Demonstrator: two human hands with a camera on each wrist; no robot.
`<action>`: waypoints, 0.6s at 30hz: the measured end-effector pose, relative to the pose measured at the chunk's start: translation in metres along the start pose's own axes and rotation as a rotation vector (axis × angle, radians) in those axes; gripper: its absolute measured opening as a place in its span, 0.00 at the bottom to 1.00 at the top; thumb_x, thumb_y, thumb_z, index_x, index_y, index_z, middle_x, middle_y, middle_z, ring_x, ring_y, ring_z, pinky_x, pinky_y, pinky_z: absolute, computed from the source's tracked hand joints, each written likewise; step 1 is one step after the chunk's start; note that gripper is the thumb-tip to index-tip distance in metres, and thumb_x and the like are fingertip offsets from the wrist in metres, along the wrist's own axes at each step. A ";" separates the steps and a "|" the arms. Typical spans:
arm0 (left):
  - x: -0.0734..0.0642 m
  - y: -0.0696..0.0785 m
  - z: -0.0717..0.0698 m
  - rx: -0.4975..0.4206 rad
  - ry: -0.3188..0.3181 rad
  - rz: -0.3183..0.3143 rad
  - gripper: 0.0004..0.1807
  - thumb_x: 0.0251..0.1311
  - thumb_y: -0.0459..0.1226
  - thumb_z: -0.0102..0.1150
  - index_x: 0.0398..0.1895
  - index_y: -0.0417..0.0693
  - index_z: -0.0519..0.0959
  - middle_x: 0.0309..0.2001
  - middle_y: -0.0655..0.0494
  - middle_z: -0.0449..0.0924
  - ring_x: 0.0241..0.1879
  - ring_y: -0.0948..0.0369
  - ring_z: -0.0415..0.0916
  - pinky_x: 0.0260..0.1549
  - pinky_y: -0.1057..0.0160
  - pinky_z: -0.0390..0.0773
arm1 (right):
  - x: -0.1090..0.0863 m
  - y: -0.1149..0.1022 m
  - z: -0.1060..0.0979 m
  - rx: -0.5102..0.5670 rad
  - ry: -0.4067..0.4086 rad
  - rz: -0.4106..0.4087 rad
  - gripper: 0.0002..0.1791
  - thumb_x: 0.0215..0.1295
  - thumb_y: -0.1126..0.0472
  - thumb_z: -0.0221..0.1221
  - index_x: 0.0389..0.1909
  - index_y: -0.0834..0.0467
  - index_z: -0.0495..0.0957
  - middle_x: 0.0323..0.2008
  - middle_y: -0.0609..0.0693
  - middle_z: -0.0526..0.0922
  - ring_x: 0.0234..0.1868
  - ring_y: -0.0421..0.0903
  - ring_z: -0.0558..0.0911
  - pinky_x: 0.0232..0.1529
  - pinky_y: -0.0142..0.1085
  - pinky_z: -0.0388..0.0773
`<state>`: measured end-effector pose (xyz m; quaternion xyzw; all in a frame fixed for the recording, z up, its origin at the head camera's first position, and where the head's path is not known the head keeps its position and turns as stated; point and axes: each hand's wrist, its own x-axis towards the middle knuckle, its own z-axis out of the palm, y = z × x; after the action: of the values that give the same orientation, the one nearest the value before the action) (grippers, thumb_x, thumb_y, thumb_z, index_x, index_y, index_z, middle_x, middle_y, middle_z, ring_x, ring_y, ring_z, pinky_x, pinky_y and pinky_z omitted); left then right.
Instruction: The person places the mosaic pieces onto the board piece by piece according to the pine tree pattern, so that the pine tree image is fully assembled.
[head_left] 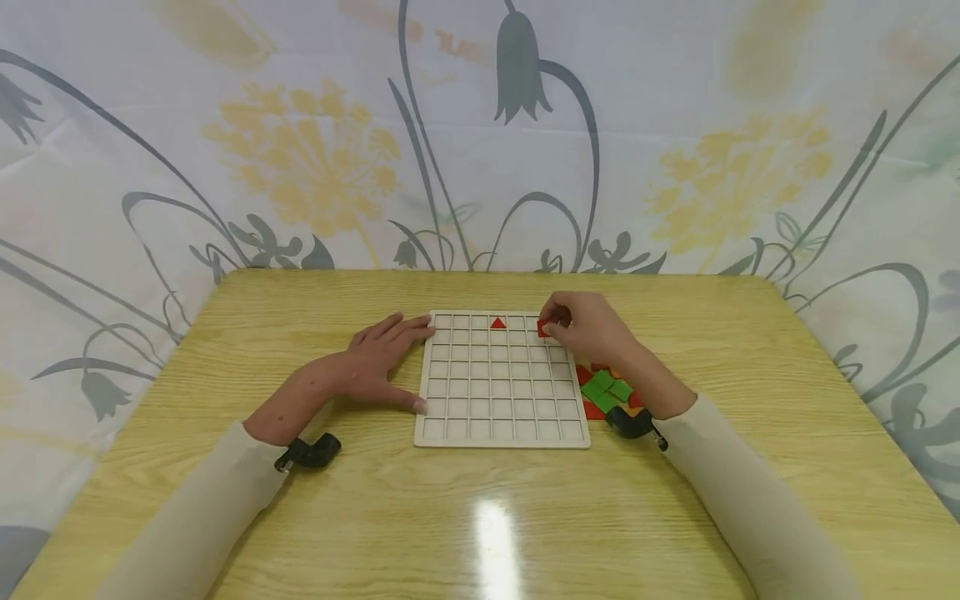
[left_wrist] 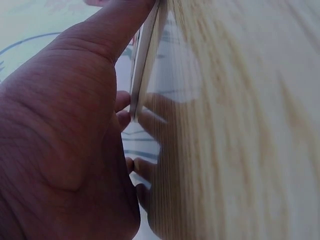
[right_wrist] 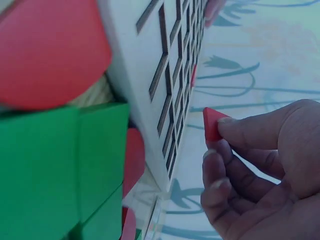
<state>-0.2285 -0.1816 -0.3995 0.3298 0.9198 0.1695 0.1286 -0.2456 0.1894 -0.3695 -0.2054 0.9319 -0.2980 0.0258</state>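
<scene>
A pale square board [head_left: 501,371] with a raised grid of small compartments lies flat on the table. One red triangle tile [head_left: 498,323] sits in its far row. My left hand [head_left: 378,362] spreads along the board's left edge, thumb near the front and fingertips by the far corner. Over the far right corner, my right hand [head_left: 592,325] pinches a small red tile [right_wrist: 212,124] between thumb and fingers. In the right wrist view the tile is held tilted, apart from the grid, one corner pointing up; the fingers cover part of it.
A loose pile of green tiles [head_left: 606,388] and red tiles [head_left: 594,411] lies against the board's right side, under the right forearm. The wooden table [head_left: 390,517] ends at a flower-patterned curtain [head_left: 465,150] behind. Each wrist carries a black camera mount [head_left: 315,451].
</scene>
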 end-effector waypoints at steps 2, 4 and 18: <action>-0.001 -0.001 0.000 0.005 -0.001 0.001 0.63 0.57 0.67 0.72 0.87 0.53 0.51 0.87 0.52 0.40 0.85 0.39 0.31 0.74 0.27 0.44 | 0.003 -0.002 0.002 0.009 0.001 0.005 0.05 0.76 0.66 0.62 0.46 0.60 0.85 0.40 0.53 0.87 0.42 0.50 0.84 0.48 0.46 0.81; -0.001 0.000 -0.001 0.005 -0.002 0.000 0.63 0.57 0.67 0.72 0.88 0.53 0.51 0.87 0.53 0.40 0.85 0.39 0.31 0.74 0.28 0.44 | 0.005 -0.004 0.004 0.026 -0.008 0.006 0.06 0.76 0.66 0.62 0.48 0.61 0.85 0.41 0.54 0.87 0.43 0.50 0.84 0.49 0.47 0.82; -0.001 0.002 -0.001 -0.005 0.005 0.009 0.63 0.57 0.65 0.73 0.87 0.52 0.51 0.87 0.52 0.41 0.85 0.39 0.31 0.74 0.28 0.44 | 0.024 -0.009 0.014 0.092 -0.071 0.002 0.04 0.74 0.66 0.64 0.44 0.60 0.86 0.40 0.53 0.87 0.42 0.50 0.84 0.47 0.45 0.81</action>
<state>-0.2269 -0.1813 -0.3982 0.3330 0.9182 0.1731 0.1266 -0.2617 0.1658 -0.3744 -0.2133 0.9159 -0.3331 0.0686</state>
